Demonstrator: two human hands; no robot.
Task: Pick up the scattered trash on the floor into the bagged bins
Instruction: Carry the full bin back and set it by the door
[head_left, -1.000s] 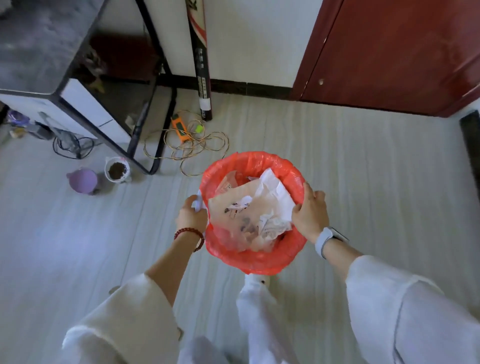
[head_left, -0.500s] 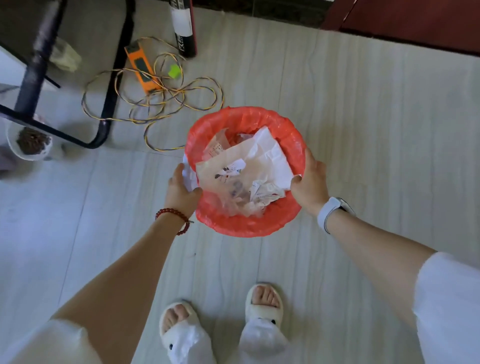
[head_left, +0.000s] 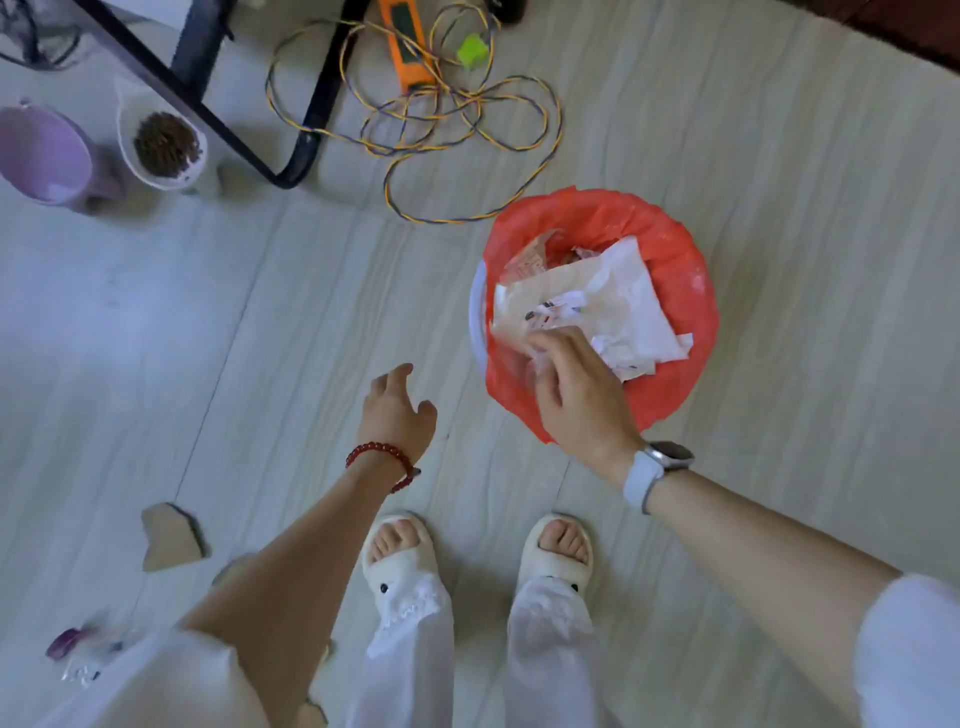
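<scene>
The left hand (head_left: 397, 410) was held open and empty above the floor, nearer to the torn cardboard scrap (head_left: 170, 536) lying down to its left, while the right hand (head_left: 576, 387) was pressed, fingers curled, on crumpled paper (head_left: 608, 306) inside the red-bagged bin (head_left: 675, 260).

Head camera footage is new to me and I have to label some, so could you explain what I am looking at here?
The camera sits on a person's head, looking down past their arms and slippered feet. The right hand presses on crumpled paper in a bin with a red bag. The left hand hangs open and empty over the floor. A cardboard scrap and a plastic wrapper lie on the floor at the lower left. At the top lie a tangled cable and two bowls.
</scene>
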